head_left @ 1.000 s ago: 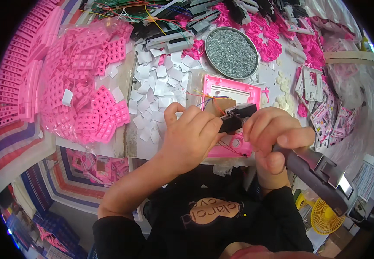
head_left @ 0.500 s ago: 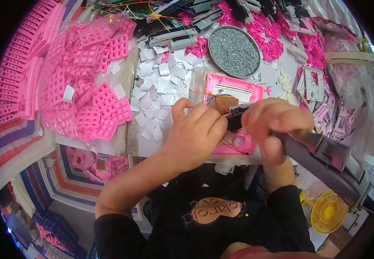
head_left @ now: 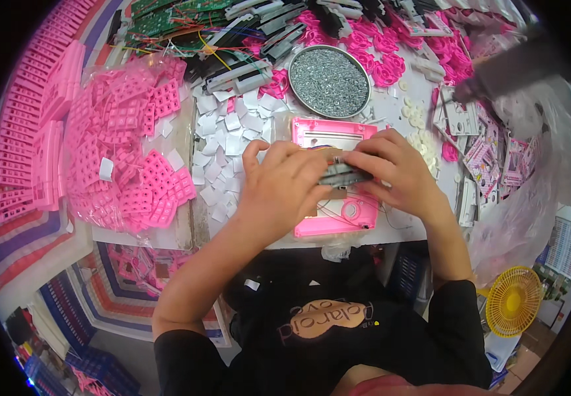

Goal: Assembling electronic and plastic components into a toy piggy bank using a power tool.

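Note:
Both hands are closed on a grey-and-black plastic module [head_left: 345,175] above a pink plastic housing [head_left: 302,228]. My left hand [head_left: 282,185] grips the module's left end, and my right hand [head_left: 394,171] pinches its right end. Fingers cover much of the part. Under it lies a piece of brown board, with thin wires running out across the housing. At the upper right a dark powered screwdriver [head_left: 519,66] hangs in the air, blurred and out of my hands, its bit pointing down and left.
A round metal tray of small screws [head_left: 330,82] stands behind the housing. White paper squares [head_left: 222,158] and bagged pink keypads [head_left: 117,138] lie left. Green circuit boards [head_left: 173,26] with wires are at the back; small white discs [head_left: 417,113] and clear plastic bags [head_left: 542,138] lie right.
My right hand has let go of the powered screwdriver, which has swung up to the far right. That hand has now taken hold of the module, which my left hand still grips.

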Motion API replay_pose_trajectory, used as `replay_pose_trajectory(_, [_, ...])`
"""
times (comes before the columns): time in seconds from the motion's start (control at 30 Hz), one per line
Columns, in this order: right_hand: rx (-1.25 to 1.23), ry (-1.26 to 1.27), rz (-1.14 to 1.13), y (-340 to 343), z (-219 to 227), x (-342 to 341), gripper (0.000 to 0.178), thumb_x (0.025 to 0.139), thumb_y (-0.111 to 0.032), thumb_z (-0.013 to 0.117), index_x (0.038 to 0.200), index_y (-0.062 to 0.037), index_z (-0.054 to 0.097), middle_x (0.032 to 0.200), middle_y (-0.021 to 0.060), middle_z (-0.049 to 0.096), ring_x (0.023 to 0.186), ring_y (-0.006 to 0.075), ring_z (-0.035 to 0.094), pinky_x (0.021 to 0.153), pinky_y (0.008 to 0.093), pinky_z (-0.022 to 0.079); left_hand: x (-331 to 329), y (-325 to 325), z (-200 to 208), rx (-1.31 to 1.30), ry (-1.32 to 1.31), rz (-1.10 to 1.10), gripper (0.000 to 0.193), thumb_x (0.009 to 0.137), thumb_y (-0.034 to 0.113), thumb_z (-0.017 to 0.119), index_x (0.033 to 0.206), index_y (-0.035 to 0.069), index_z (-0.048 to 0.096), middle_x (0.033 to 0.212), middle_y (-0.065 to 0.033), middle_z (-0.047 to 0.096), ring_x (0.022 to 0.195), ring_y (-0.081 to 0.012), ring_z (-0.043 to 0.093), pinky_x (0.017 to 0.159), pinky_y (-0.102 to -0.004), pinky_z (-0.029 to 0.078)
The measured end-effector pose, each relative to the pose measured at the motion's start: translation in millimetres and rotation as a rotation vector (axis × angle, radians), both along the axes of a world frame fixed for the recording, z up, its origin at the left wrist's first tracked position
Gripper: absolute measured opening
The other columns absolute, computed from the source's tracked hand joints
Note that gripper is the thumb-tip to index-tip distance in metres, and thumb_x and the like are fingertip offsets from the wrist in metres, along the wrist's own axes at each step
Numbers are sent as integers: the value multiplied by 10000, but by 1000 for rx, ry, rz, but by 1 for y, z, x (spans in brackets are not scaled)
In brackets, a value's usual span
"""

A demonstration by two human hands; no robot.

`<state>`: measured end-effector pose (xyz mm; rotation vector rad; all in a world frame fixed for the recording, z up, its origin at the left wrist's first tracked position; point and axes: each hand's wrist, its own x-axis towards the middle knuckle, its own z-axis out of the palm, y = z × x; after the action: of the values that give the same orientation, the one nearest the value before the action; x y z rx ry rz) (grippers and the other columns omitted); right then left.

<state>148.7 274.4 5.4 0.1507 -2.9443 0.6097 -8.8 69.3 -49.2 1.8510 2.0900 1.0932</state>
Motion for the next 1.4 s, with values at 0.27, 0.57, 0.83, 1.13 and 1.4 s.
replay_pose_trajectory(0.27, [-92, -234, -212, 22, 5, -36, 334, 915, -335, 664, 1087, -50, 684, 768, 170, 679, 675, 334, 664, 624, 410, 501, 16, 3, -15, 172, -356, 165, 734, 817, 186, 763, 1445, -2, 432, 1207, -85, 645, 1062, -309, 535, 1007, -456, 348])
replay_pose_trajectory(0.57, [97, -112, -154, 28, 25, -46, 451, 761, -340, 818, 1038, -34, 636, 920, 138, 687, 871, 331, 650, 727, 424, 519, 21, 12, 6, -68, 73, 234, 701, 811, 267, 773, 1421, 20, 534, 1108, -92, 591, 1036, -288, 527, 955, -444, 341])
replay_pose_trajectory(0.83, [126, 319, -195, 4, -32, -16, 275, 719, -138, 779, 925, -63, 614, 926, 102, 644, 922, 318, 620, 779, 428, 515, 22, 22, 21, -116, 211, 240, 567, 795, 262, 773, 1305, 59, 629, 1143, -110, 582, 1066, -305, 540, 925, -460, 371])
replay_pose_trajectory(1.13, [28, 224, -132, 11, -33, -16, 344, 729, -98, 783, 999, -43, 577, 984, 122, 602, 907, 337, 611, 768, 426, 508, -74, 135, 8, -181, 325, 181, 174, 820, 261, 735, 878, 96, 730, 876, -110, 707, 878, -292, 685, 821, -505, 460])
replay_pose_trajectory(1.4, [217, 272, -272, -12, -34, -9, 251, 790, -159, 724, 946, -51, 560, 941, 97, 599, 857, 327, 638, 710, 418, 530, -71, 148, -2, -322, 343, 135, 172, 845, 276, 695, 906, 131, 767, 893, -104, 733, 891, -295, 698, 853, -476, 400])
